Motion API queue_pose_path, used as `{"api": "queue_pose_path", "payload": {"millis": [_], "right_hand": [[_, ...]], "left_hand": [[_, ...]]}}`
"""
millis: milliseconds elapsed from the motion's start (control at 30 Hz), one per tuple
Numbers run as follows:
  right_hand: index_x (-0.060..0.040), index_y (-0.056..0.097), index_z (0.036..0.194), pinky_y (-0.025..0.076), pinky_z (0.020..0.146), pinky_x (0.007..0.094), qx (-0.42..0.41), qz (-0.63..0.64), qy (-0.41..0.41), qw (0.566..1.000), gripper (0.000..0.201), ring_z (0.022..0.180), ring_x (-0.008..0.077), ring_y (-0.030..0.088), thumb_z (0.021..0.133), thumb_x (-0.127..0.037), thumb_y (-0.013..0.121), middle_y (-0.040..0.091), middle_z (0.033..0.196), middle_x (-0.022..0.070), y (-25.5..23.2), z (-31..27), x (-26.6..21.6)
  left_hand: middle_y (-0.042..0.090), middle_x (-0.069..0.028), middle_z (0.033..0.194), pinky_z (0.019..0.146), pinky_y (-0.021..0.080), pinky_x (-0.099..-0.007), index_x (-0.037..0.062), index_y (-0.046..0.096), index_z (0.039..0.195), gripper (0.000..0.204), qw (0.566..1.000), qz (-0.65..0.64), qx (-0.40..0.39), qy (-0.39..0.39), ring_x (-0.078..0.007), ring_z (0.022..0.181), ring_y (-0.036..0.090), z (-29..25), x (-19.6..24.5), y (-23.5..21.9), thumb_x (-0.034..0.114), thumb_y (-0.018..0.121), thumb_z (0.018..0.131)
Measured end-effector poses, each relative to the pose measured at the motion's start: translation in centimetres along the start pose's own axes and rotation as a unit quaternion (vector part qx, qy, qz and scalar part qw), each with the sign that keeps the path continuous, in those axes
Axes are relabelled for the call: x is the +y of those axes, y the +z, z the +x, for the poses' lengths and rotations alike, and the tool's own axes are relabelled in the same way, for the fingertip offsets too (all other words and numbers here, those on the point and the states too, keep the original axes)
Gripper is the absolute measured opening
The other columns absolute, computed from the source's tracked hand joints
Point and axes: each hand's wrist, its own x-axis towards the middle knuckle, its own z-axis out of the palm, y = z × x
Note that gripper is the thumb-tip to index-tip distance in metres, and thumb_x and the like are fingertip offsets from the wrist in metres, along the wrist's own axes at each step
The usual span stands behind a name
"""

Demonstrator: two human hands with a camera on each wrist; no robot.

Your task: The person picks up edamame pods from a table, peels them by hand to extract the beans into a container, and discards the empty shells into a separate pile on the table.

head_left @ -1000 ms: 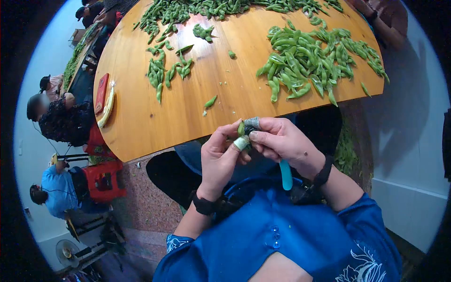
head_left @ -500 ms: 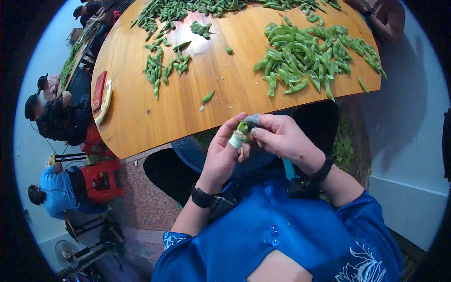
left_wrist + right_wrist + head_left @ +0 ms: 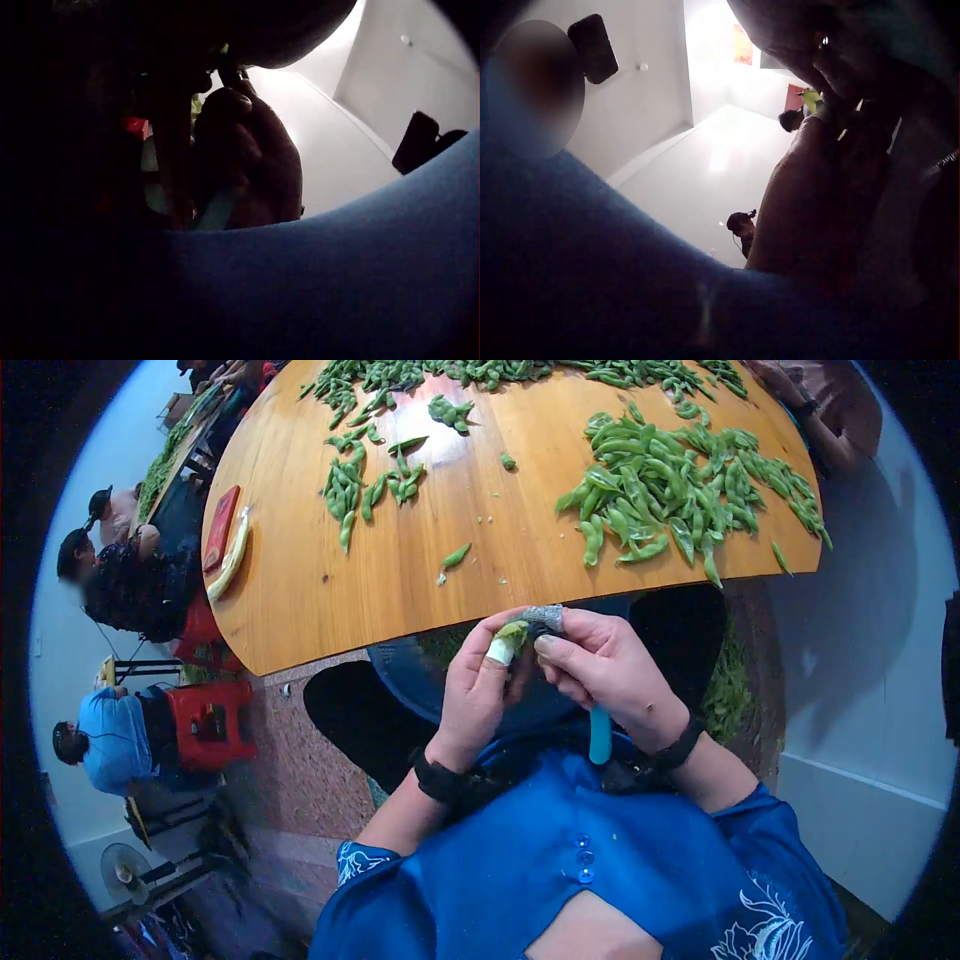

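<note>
Just off the table's near edge, the left hand (image 3: 474, 682) pinches a green soybean pod (image 3: 514, 630) between thumb and fingers. Its thumb has a pale wrap (image 3: 502, 650). Opposite it, the right hand (image 3: 612, 665) grips a small tool with a teal handle (image 3: 600, 735), which hangs below the palm; the tool's working end is hidden by the fingers. Grey wrapping (image 3: 545, 617) covers the right index finger, whose tip is right at the pod. Both wrist views are very dark; a bit of green pod (image 3: 811, 100) shows between the fingers in the right one.
On the wooden table (image 3: 290, 600) lie a heap of light green pods (image 3: 665, 485) at right, darker pods (image 3: 430, 372) along the back and a small cluster (image 3: 343, 490) at left. A red case (image 3: 221, 528) lies by the left edge. A blue tub (image 3: 410, 685) sits below the hands.
The left hand's fingers and thumb have shifted on the pod, and the thumb now lies more upright against it. The right hand still grips the teal-handled tool. The head view has swung slightly.
</note>
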Motion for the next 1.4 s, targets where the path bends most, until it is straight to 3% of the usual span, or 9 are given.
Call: {"api": "queue_pose_path", "payload": {"millis": [333,467,533,600,800,1000,1133,1200,1400], "right_hand": [[-0.0057,0.062,0.115,0.032,0.043,0.015,0.018,0.012,-0.001,1.0,0.024,0.049,-0.0005,0.043,0.093,-0.013,0.055,0.056,0.069,-0.0057,-0.6,0.5,0.1],[-0.0062,0.061,0.118,0.037,0.049,0.017,0.174,-0.056,-0.101,0.978,0.027,0.058,0.001,0.047,0.093,-0.013,0.053,0.056,0.07,-0.005,-3.6,1.3,-2.1],[-0.0026,0.062,0.114,0.04,0.054,0.0199,0.276,-0.181,-0.172,0.928,0.025,0.061,0.0037,0.05,0.092,-0.012,0.053,0.057,0.072,-0.0044,-6.3,2.5,-2.8],[0.002,0.061,0.102,0.042,0.056,0.0229,0.291,-0.275,-0.163,0.902,0.018,0.061,0.0065,0.051,0.092,-0.01,0.052,0.057,0.067,0.0003,-8.9,2.7,-3.2],[0.0025,0.061,0.109,0.046,0.06,0.0278,0.305,-0.353,-0.232,0.853,0.023,0.063,0.0131,0.056,0.09,-0.008,0.052,0.063,0.073,0.0103,-6.8,2.2,-2.2],[0.0036,0.059,0.114,0.05,0.071,0.0362,0.162,-0.315,-0.261,0.898,0.029,0.08,0.0298,0.065,0.086,-0.002,0.053,0.064,0.091,0.0216,-3.5,2.1,-0.9],[0.0027,0.059,0.112,0.049,0.068,0.0382,0.111,-0.31,-0.301,0.895,0.028,0.077,0.0366,0.061,0.085,-0.003,0.054,0.061,0.084,0.0227,-1.2,3.5,-0.6],[0.0025,0.059,0.109,0.048,0.066,0.0384,0.102,-0.301,-0.335,0.887,0.026,0.075,0.0373,0.061,0.085,-0.004,0.055,0.06,0.081,0.0231,-1.0,3.7,-0.4],[0.0033,0.06,0.102,0.048,0.062,0.0377,0.049,-0.269,-0.243,0.931,0.02,0.071,0.0359,0.062,0.086,-0.006,0.055,0.061,0.078,0.0215,-0.6,2.8,0.2]], "left_hand": [[0.059,-0.0021,0.087,0.054,0.039,-0.0165,0.0033,0.051,0.122,0.032,0.985,-0.117,0.014,-0.128,-0.0048,0.064,0.049,0.5,-0.5,-1.0,0.009,0.043,0.091],[0.062,-0.008,0.093,0.068,0.048,-0.0315,0.0005,0.06,0.107,0.026,0.954,0.298,0.019,-0.008,-0.0184,0.078,0.057,-0.4,-2.2,-2.2,0.002,0.048,0.084],[0.061,-0.0126,0.092,0.07,0.049,-0.0376,0.0018,0.062,0.1,0.021,0.748,0.64,0.036,0.171,-0.0277,0.083,0.059,-1.0,-0.7,-2.1,0.003,0.056,0.08],[0.057,-0.0125,0.083,0.066,0.048,-0.0365,0.0048,0.063,0.096,0.016,0.805,0.571,0.1,0.13,-0.0302,0.076,0.059,-1.0,2.3,-0.5,0.005,0.063,0.08],[0.054,-0.0141,0.088,0.068,0.048,-0.0408,0.0022,0.06,0.096,0.017,0.694,0.647,0.227,0.221,-0.0339,0.079,0.058,4.9,5.4,-1.2,0.002,0.06,0.079],[0.057,-0.0138,0.085,0.068,0.048,-0.0334,0.0009,0.061,0.098,0.013,0.685,0.675,0.143,0.234,-0.0266,0.078,0.059,6.7,5.4,-3.1,0.003,0.058,0.085],[0.061,-0.012,0.086,0.069,0.049,-0.0336,0.0018,0.06,0.104,0.022,0.816,0.534,0.061,0.215,-0.025,0.075,0.062,4.7,5.0,-0.8,-0.001,0.058,0.082],[0.063,-0.0051,0.086,0.065,0.048,-0.0235,0.0021,0.059,0.104,0.02,0.952,0.274,0.086,0.104,-0.0094,0.073,0.059,3.9,5.0,0.8,0.0,0.06,0.085],[0.062,0.0,0.089,0.06,0.045,-0.018,0.0019,0.06,0.112,0.025,0.994,0.073,0.072,0.031,-0.0043,0.074,0.056,3.0,3.9,0.7,0.004,0.062,0.087]]}}
